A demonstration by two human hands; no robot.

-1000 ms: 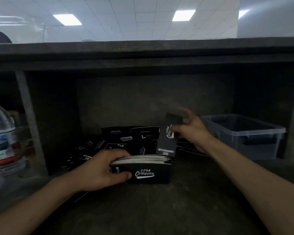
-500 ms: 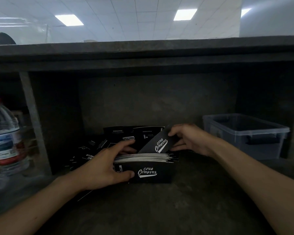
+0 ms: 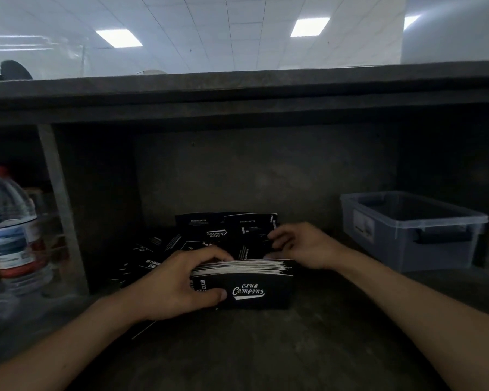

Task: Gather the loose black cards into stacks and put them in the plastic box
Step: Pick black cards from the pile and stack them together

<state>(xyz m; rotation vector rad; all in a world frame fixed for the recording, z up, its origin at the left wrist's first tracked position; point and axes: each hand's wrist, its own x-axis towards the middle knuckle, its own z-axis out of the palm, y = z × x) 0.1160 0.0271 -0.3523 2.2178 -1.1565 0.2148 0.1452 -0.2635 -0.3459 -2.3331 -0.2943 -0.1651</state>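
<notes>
1 head view, forward-down, close

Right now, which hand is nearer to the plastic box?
Right. The right hand is at the loose cards, left of the plastic box with bare shelf between; the left hand grips the card stack at its left end, farther left.

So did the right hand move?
Yes. The right hand came down and slightly left, further from the plastic box, to the loose cards behind the stack.

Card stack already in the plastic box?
No, the left hand grips the card stack on the shelf, apart from the plastic box standing to the right.
</notes>
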